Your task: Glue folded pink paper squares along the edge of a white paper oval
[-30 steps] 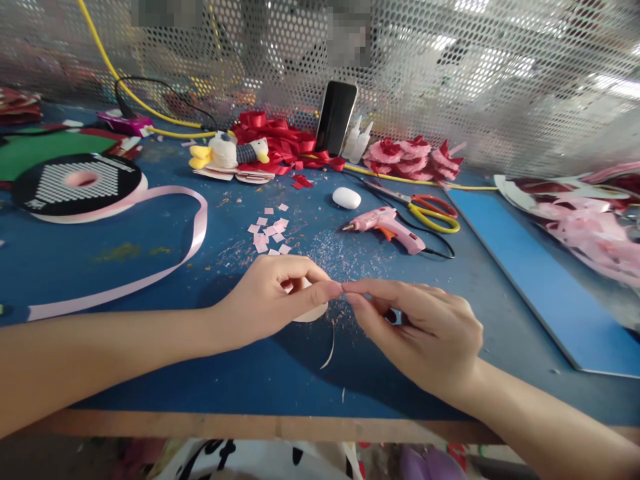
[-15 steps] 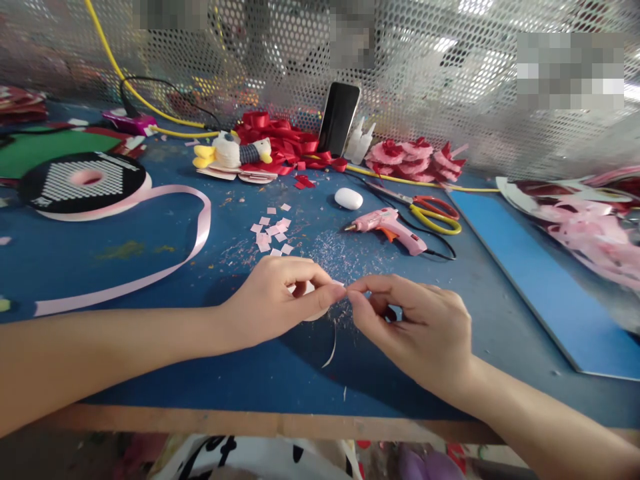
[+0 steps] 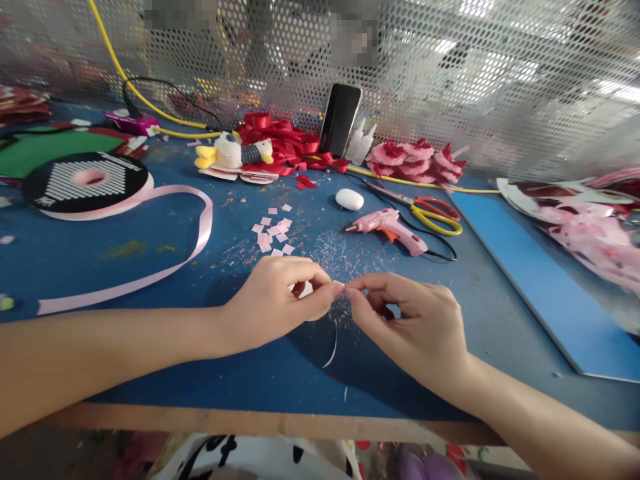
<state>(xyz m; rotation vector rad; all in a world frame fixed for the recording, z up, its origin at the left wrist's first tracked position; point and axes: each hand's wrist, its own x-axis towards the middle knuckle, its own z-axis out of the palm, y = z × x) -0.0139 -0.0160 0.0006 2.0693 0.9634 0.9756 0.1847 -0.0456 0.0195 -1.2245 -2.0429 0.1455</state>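
My left hand (image 3: 277,300) and my right hand (image 3: 415,327) meet fingertip to fingertip just above the blue table (image 3: 150,347). Both pinch a small pale pink ribbon piece (image 3: 306,291), most of it hidden behind my left fingers. A thin white strip (image 3: 332,348) curls down below the pinch onto the table. Several little pink ribbon squares (image 3: 273,233) lie scattered just beyond my left hand.
A pink glue gun (image 3: 393,227) and red-and-yellow scissors (image 3: 433,210) lie beyond my right hand, with a white oval (image 3: 349,199) near them. A pink ribbon spool (image 3: 85,187) trails ribbon at left. A phone (image 3: 340,120), red ribbons, pink flowers and a mesh wall stand behind.
Both hands have stayed pinched together; my right hand's fingers have curled in slightly and the view has shifted a little. Nothing else moved.
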